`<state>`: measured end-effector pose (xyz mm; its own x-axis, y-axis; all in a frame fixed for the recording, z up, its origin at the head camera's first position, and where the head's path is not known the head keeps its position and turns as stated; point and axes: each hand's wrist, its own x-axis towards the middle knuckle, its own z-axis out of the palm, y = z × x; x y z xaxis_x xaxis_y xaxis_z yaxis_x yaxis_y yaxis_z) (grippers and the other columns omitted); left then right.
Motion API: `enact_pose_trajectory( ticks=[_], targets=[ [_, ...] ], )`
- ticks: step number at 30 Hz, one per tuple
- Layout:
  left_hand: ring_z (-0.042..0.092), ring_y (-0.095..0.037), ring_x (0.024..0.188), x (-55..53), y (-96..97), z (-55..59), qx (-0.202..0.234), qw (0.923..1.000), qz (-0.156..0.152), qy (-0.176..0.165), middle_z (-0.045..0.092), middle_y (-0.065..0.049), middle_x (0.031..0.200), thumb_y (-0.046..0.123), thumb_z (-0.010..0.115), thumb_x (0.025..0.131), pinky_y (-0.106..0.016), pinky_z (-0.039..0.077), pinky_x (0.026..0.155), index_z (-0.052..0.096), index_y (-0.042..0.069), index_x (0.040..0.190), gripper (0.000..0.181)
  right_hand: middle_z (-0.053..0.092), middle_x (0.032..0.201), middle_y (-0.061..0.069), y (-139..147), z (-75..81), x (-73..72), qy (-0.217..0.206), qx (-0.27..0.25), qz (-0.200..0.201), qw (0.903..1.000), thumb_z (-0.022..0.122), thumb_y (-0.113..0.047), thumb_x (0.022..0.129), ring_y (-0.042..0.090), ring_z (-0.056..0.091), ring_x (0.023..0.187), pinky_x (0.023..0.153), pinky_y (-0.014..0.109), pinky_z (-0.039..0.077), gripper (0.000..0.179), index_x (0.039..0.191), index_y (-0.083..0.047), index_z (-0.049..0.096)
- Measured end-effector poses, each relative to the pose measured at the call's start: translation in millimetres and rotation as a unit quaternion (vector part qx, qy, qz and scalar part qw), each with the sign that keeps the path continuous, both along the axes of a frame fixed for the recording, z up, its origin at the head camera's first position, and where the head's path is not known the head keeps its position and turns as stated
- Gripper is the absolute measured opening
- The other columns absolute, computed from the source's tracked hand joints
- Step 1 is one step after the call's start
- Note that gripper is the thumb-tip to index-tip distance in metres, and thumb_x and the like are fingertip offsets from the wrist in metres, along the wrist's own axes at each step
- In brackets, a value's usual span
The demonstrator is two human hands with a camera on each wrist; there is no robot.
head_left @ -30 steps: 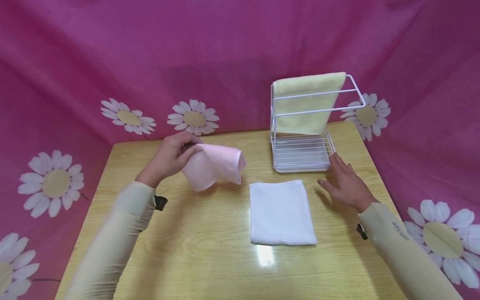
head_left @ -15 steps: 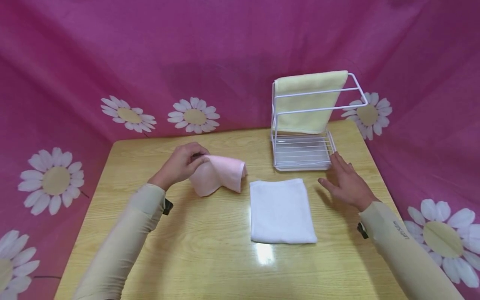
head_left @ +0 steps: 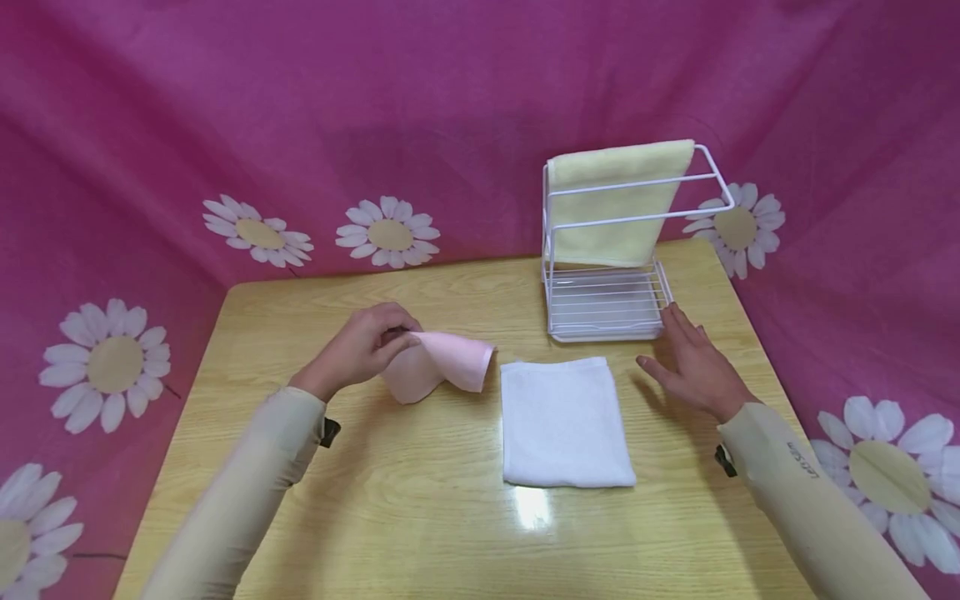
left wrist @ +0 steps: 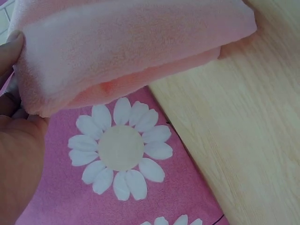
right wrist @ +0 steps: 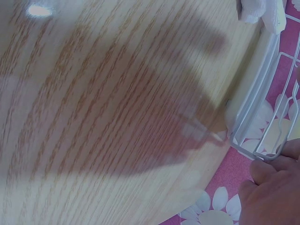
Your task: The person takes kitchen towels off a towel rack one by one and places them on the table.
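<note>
My left hand (head_left: 366,350) pinches a pink towel (head_left: 459,358) by one edge, and the cloth droops in a loose fold just over the table. In the left wrist view the fuzzy pink towel (left wrist: 136,51) fills the top, its edge between thumb and fingers. On the right, my right hand (head_left: 693,367) touches the front right corner of a white wire rack (head_left: 607,329) with its fingers extended. The right wrist view shows the fingers (right wrist: 267,173) against the rack's corner. A yellow towel (head_left: 618,237) hangs over the rack's rear top bar.
A folded white towel (head_left: 567,425) lies flat on the wooden table (head_left: 420,517), in front of the rack. Behind and at both sides hangs a magenta cloth (head_left: 450,108) with daisies. The rack's upper bars (head_left: 645,218) jut out toward the right.
My left hand has come nearer and lower with the pink towel, slightly to the right. My right hand stays at the rack's corner.
</note>
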<state>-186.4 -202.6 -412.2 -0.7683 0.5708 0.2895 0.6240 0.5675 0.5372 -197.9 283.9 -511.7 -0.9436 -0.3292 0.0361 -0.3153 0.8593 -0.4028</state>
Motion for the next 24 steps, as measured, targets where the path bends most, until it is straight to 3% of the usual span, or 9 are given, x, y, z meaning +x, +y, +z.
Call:
enact_pose_trajectory(
  ticks=[7, 13, 19, 24],
  targets=[
    [0.050, -0.008, 0.074, 21.1, 0.1, -4.8, -0.004, 0.9999, -0.016, -0.003, 0.058, 0.006, 0.087, 0.015, 0.067, 0.084, -0.025, 0.046, 0.061, 0.066, 0.013, 0.091, 0.007, 0.003, 0.150, 0.017, 0, 0.2, -2.8, -0.001, 0.000, 0.002, 1.0000, 0.049, -0.056, 0.086, 0.030, 0.009, 0.136, 0.107, 0.046, 0.009, 0.092, 0.146, -0.006, 0.000],
    [0.051, -0.009, 0.084, 41.8, 5.1, -12.1, -0.028, 0.9987, -0.040, 0.012, 0.059, 0.005, 0.091, 0.015, 0.068, 0.083, -0.028, 0.046, 0.070, 0.066, 0.012, 0.091, 0.009, 0.001, 0.150, 0.016, 0, 0.0, -3.6, -0.006, 0.004, 0.001, 1.0000, 0.048, -0.056, 0.087, 0.031, 0.008, 0.136, 0.107, 0.045, 0.008, 0.091, 0.146, -0.008, -0.003],
    [0.050, -0.008, 0.084, 62.4, 11.5, -26.0, -0.062, 0.9950, -0.071, 0.035, 0.058, 0.005, 0.088, 0.013, 0.069, 0.082, -0.027, 0.044, 0.072, 0.066, 0.011, 0.090, 0.009, 0.002, 0.150, 0.016, 1, 1.2, -2.3, -0.002, -0.007, 0.001, 1.0000, 0.050, -0.054, 0.087, 0.031, 0.008, 0.136, 0.107, 0.046, 0.009, 0.091, 0.146, -0.009, -0.002],
    [0.049, -0.007, 0.081, 79.2, 12.0, -40.7, -0.094, 0.9929, -0.070, 0.021, 0.057, 0.006, 0.087, 0.015, 0.067, 0.083, -0.025, 0.044, 0.070, 0.066, 0.011, 0.090, 0.008, 0.002, 0.151, 0.015, 1, -0.3, -1.5, -0.006, -0.010, 0.001, 0.9999, 0.049, -0.054, 0.087, 0.029, 0.007, 0.136, 0.107, 0.046, 0.008, 0.090, 0.146, -0.010, -0.002]
  ],
)
